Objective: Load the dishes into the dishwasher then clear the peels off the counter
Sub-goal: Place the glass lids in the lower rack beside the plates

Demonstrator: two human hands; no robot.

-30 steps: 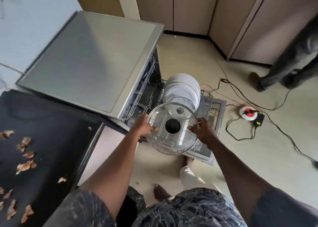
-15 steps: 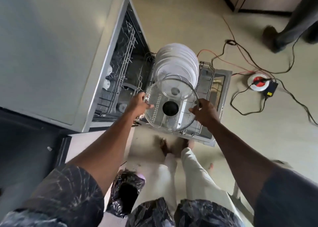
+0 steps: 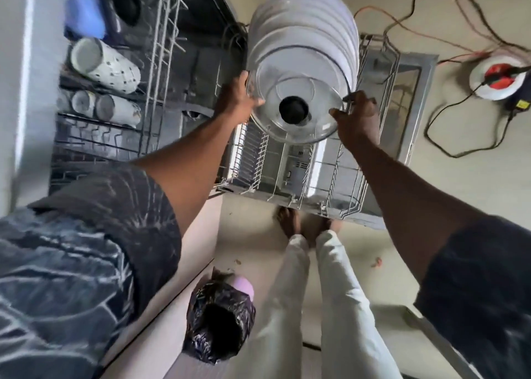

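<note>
I hold a clear glass lid with a black knob between both hands, tilted just in front of a row of white plates standing in the pulled-out lower rack of the open dishwasher. My left hand grips the lid's left rim. My right hand pinches its right rim. Mugs lie in the upper rack at the left.
A bin lined with a black bag stands on the floor by my legs. Cables and a red-and-white cord reel lie on the floor at the right. The open dishwasher door lies under the rack.
I have bent closer and lowered the lid toward the rack, right up to the front plate. The counter with the peels has left the view.
</note>
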